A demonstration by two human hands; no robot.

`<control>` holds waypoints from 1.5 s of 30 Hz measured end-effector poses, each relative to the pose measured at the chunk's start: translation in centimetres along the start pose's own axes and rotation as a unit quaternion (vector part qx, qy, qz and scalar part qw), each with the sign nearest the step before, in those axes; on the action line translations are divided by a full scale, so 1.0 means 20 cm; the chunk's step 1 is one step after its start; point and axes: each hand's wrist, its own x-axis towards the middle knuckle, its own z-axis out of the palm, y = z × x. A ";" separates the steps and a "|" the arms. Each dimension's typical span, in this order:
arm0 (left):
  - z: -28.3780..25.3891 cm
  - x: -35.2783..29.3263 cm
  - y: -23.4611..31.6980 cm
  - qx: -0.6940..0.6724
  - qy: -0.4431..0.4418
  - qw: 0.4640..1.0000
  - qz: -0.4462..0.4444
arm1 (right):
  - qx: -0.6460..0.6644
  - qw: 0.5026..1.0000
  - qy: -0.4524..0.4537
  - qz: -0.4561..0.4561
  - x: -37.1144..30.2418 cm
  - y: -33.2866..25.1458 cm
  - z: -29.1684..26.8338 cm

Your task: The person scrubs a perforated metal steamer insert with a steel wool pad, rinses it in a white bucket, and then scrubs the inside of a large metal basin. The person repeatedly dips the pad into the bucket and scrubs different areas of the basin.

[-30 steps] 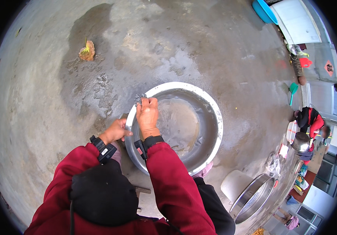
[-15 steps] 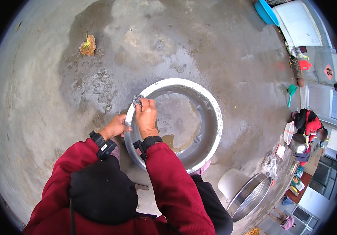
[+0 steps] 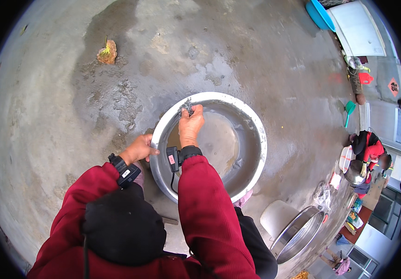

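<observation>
A wide steel basin (image 3: 259, 139) stands tilted in front of me, with some murky water lying in its bottom. My left hand (image 3: 140, 149) grips its rim at the left, thumb over the edge and the other fingers on the outside. In my right hand (image 3: 191, 124) is a steel wool scrubber (image 3: 186, 106), pressed to the inner side of the rim at the upper left. The fingers are closed round the scrubber and partly cover it. Both wrists wear black straps with small boxes.
Wet concrete surrounds the basin. A brown stone-like lump (image 3: 107, 53) lies at the far left. On the right stand a white bucket (image 3: 273, 216) and a steel pan (image 3: 279, 246). Farther right, a person in red and black (image 3: 371, 151) bends over a metal bowl (image 3: 353, 173); a blue basin (image 3: 320, 15) is beyond.
My right hand has slid the scrubber along the rim, away from me and to the right. My left hand keeps its hold on the left edge.
</observation>
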 end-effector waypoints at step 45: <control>0.01 0.00 0.08 -0.028 -0.034 0.999 0.000 | -0.303 0.934 -0.011 -0.187 0.28 -0.10 -0.19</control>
